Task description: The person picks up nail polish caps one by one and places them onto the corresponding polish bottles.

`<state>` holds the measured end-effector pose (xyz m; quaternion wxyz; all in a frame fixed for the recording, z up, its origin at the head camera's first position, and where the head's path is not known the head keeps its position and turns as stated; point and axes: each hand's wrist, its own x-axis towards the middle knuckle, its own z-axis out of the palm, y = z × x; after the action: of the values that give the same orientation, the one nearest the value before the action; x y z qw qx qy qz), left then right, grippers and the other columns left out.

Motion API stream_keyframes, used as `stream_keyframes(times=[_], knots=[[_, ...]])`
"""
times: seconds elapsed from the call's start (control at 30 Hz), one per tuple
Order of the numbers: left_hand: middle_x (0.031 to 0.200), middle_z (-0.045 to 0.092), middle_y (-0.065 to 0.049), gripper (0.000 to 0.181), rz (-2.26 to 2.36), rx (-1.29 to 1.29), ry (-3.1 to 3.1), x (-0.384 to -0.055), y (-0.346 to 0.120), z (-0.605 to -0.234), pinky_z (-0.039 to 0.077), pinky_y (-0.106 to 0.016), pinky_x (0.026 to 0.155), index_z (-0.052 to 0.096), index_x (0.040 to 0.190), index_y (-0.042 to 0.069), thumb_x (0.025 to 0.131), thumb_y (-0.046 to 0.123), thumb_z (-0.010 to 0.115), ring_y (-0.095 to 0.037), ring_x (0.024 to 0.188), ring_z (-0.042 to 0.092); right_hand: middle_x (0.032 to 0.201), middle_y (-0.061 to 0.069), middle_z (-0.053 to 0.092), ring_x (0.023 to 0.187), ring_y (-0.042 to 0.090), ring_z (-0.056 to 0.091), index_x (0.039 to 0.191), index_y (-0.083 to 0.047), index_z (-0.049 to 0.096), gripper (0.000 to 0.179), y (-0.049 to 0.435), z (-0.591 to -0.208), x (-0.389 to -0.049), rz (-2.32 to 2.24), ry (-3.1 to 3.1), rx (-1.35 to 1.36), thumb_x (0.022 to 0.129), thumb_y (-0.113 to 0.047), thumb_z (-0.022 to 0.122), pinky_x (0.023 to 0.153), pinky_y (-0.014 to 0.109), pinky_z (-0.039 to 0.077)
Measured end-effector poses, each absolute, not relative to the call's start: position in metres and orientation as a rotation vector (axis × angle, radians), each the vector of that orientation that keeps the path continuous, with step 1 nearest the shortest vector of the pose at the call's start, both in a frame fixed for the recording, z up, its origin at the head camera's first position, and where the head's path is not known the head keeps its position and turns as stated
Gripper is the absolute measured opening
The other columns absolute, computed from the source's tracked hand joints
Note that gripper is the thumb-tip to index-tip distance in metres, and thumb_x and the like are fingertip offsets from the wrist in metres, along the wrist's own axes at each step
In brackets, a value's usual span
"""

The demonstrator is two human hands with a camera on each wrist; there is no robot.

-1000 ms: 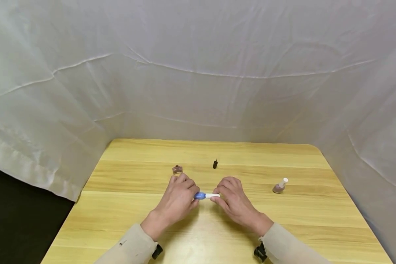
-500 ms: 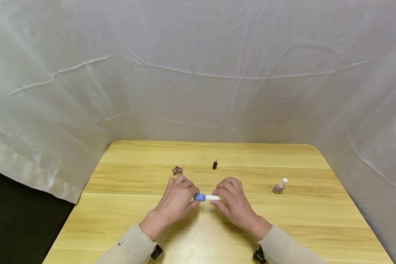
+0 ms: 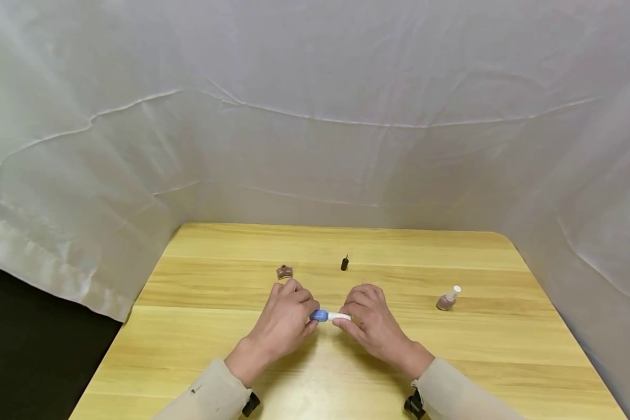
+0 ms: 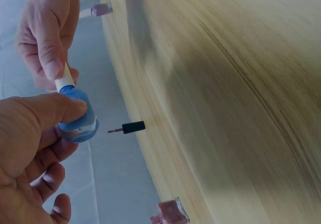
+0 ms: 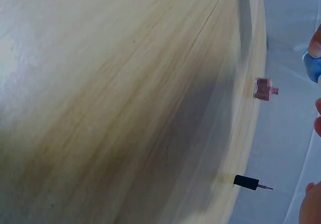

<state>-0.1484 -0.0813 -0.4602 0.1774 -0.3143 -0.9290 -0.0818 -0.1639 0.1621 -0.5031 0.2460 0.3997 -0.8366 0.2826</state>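
My left hand [image 3: 283,318] pinches the blue body of a nail polish bottle [image 4: 80,118] between thumb and fingers, as the left wrist view shows closely. On its white cap [image 3: 339,316], my right hand [image 3: 374,324] has thumb and fingertips gripping from the other side. The bottle lies sideways between both hands, above the table, its cap joined to the body. In the right wrist view only a bit of the blue bottle [image 5: 312,66] and some fingertips show at the edge.
An uncapped mauve polish bottle [image 3: 284,272] stands beyond my left hand. A black cap with its brush pointing up [image 3: 345,264] stands further right. Another mauve bottle with a white cap [image 3: 445,301] stands right of my right hand. Pale curtains [image 3: 346,163] surround the wooden table [image 3: 504,350].
Both hands stay in about the same place on the blue bottle. The right fingers have shifted their hold on the white cap, covering more of it than half a second ago.
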Motion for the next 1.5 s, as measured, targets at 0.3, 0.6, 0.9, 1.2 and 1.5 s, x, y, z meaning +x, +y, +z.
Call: stream_keyframes(times=[0.3, 0.6, 0.9, 1.2, 1.5], knots=[[0.104, 0.076, 0.007, 0.017, -0.343, -0.873, -2.74, -0.149, -0.082, -0.457, 0.041, -0.034, 0.086, 0.081, 0.1, 0.021, 0.091, 0.035, 0.084, -0.013, 0.098, 0.051, 0.099, -0.009, 0.067, 0.11, 0.017, 0.055, 0.091, -0.018, 0.073, 0.015, 0.164, -0.503, -0.161, 0.815, -2.374, 1.034, 0.095, -0.032, 0.077, 0.104, 0.049, 0.039], [0.11, 0.076, 0.005, 0.019, -0.587, -0.836, -2.869, -0.149, -0.087, -0.454, 0.044, -0.04, 0.094, 0.081, 0.105, 0.02, 0.091, 0.032, 0.084, -0.012, 0.1, 0.048, 0.1, -0.005, 0.069, 0.108, 0.023, 0.057, 0.101, -0.016, 0.075, 0.021, 0.163, -0.5, -0.162, 0.685, -2.206, 1.075, 0.092, -0.035, 0.078, 0.105, 0.051, 0.039], [0.108, 0.075, 0.007, 0.016, -0.53, -0.893, -2.772, -0.147, -0.084, -0.452, 0.045, -0.038, 0.095, 0.08, 0.101, 0.021, 0.092, 0.033, 0.084, -0.012, 0.102, 0.049, 0.091, -0.007, 0.068, 0.107, 0.022, 0.06, 0.092, -0.017, 0.074, 0.037, 0.164, -0.5, -0.164, 0.677, -2.163, 1.08, 0.106, -0.047, 0.058, 0.11, 0.055, 0.037], [0.11, 0.076, 0.006, 0.02, -0.528, -0.84, -2.775, -0.145, -0.084, -0.456, 0.045, -0.036, 0.092, 0.081, 0.106, 0.02, 0.09, 0.03, 0.086, -0.012, 0.102, 0.049, 0.096, -0.008, 0.07, 0.107, 0.021, 0.057, 0.097, -0.017, 0.075, 0.022, 0.159, -0.504, -0.158, 0.835, -2.243, 1.01, 0.096, -0.039, 0.075, 0.102, 0.05, 0.038], [0.113, 0.076, 0.005, 0.024, -0.638, -0.812, -2.798, -0.145, -0.086, -0.457, 0.046, -0.039, 0.096, 0.081, 0.11, 0.019, 0.09, 0.031, 0.086, -0.012, 0.104, 0.051, 0.11, -0.004, 0.066, 0.115, 0.024, 0.05, 0.106, -0.015, 0.073, 0.03, 0.16, -0.505, -0.154, 0.967, -2.238, 0.957, 0.08, -0.015, 0.089, 0.104, 0.039, 0.035]])
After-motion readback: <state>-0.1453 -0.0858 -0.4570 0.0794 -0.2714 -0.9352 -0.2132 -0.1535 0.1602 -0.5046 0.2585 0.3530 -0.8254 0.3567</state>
